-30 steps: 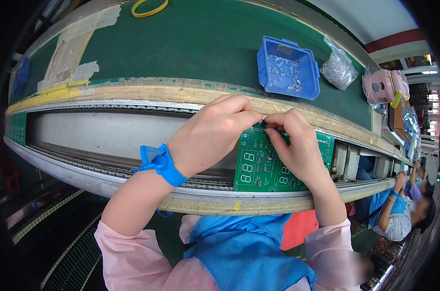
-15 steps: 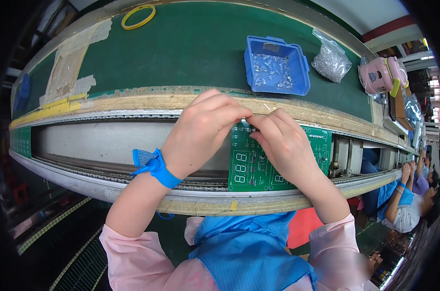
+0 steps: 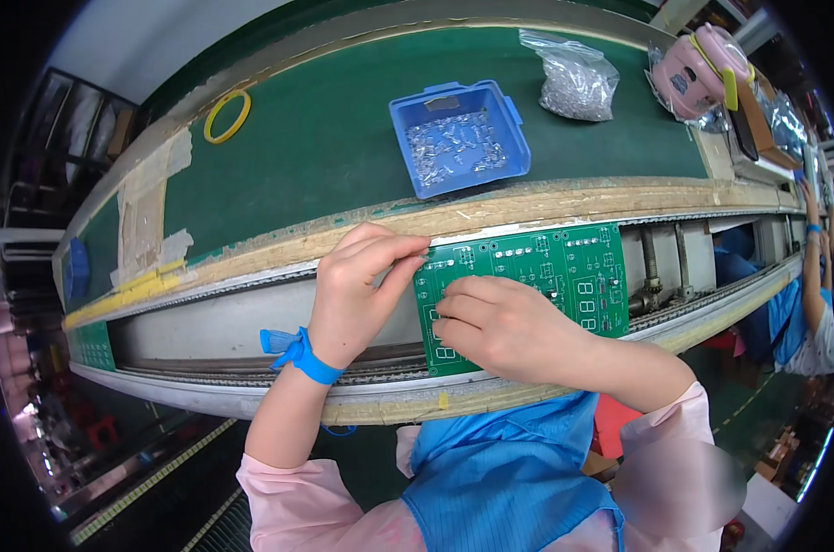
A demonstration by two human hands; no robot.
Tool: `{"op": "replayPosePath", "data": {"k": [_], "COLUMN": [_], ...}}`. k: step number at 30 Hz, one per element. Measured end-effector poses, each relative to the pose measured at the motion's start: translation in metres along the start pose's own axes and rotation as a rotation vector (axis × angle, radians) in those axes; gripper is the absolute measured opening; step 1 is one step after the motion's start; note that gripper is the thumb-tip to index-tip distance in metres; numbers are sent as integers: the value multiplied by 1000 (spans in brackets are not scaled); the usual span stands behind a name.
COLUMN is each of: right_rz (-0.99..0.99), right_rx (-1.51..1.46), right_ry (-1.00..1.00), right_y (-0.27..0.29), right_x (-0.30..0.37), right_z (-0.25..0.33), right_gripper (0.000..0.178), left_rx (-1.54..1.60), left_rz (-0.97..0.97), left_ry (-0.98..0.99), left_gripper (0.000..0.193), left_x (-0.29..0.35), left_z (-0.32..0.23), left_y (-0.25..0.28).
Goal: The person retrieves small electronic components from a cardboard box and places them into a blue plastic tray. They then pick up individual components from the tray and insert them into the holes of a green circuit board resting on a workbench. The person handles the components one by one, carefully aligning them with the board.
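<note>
A green circuit board (image 3: 564, 267) with printed digit outlines and small parts lies across the rails of a conveyor. My left hand (image 3: 357, 290) pinches thumb and forefinger together at the board's far left corner. Whatever is between those fingertips is too small to name. Over the board's left half is my right hand (image 3: 518, 327), its fingers bent and pressed together, tips above the digit outlines. Its palm hides part of the board, and I cannot see what the fingers hold. A blue wrist strap (image 3: 306, 357) is tied round my left wrist.
Beyond the conveyor, a blue bin (image 3: 518, 152) of small clear parts stands on the green bench, beside a clear bag (image 3: 578, 83) of similar parts. A yellow tape roll (image 3: 227, 117) lies far left. A pink container (image 3: 697, 74) stands far right. Another person's arm (image 3: 810, 248) is at right.
My right hand has moved from the board's far edge nearer to me, over the digit outlines. My left hand stays pinched by the far left corner. The whole view has shifted and tilted.
</note>
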State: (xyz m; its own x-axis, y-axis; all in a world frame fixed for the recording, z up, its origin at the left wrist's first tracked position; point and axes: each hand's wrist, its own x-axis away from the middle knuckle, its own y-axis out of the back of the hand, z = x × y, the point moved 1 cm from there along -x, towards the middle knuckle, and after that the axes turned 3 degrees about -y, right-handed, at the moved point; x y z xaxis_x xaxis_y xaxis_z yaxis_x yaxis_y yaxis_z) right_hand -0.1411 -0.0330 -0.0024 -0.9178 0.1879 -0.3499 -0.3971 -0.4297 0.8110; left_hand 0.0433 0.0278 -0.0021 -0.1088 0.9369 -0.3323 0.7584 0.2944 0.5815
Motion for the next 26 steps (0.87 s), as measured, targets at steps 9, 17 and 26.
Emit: {"op": "replayPosePath", "data": {"k": [9,17,26], "right_rz": [78,38,27], "right_rx": [83,131,147], "right_ry": [-2,3,-7], "right_y": [1,2,-1], "right_x": [5,7,9], "right_z": [5,8,10], "right_gripper": [12,8,8], "left_rx": [36,3,-49], "left_rz": [27,44,74], "left_ry": [62,61,41], "left_gripper": [16,16,17], "left_x": [0,-1,-1], "left_z": [1,0,1], "left_y": [-7,-7,-7]}}
